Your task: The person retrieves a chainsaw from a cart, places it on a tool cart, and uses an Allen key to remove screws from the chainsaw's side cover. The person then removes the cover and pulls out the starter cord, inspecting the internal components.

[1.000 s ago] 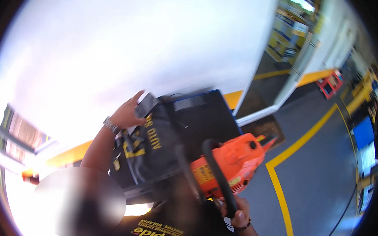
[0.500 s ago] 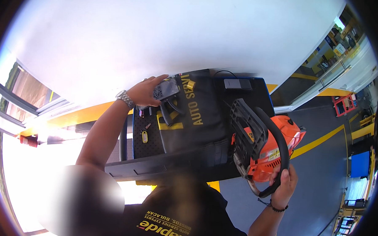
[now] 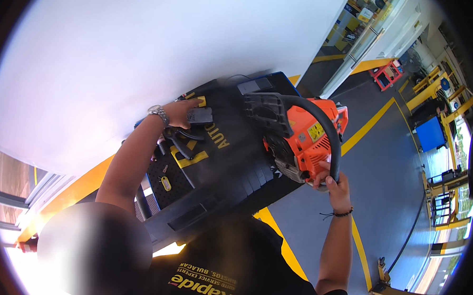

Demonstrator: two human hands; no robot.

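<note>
My right hand (image 3: 337, 190) is wrapped round the black loop handle (image 3: 334, 138) of an orange chainsaw (image 3: 304, 133). The saw is tilted at the right end of a black-topped cart, its black hand guard (image 3: 267, 111) pointing inward over the cart. Over on the cart's left part, my left hand (image 3: 178, 113) has its fingers on a small dark grey pack (image 3: 200, 116), and appears to grip it. Just below that hand lies a tool with two curved black handles (image 3: 182, 147), like pliers; its head is hidden.
A black cover (image 3: 236, 158) with yellow print drapes the cart. A yellow tag (image 3: 165, 183) lies near its left edge, a grey flat box (image 3: 255, 85) at the back. A white wall (image 3: 145, 54) stands behind. Farther right are a red trolley (image 3: 386, 75) and yellow lifts.
The view has swung to the right. The chainsaw has turned and come closer over the cart in my right hand. My left hand stays by the grey pack, its fingers now more bent.
</note>
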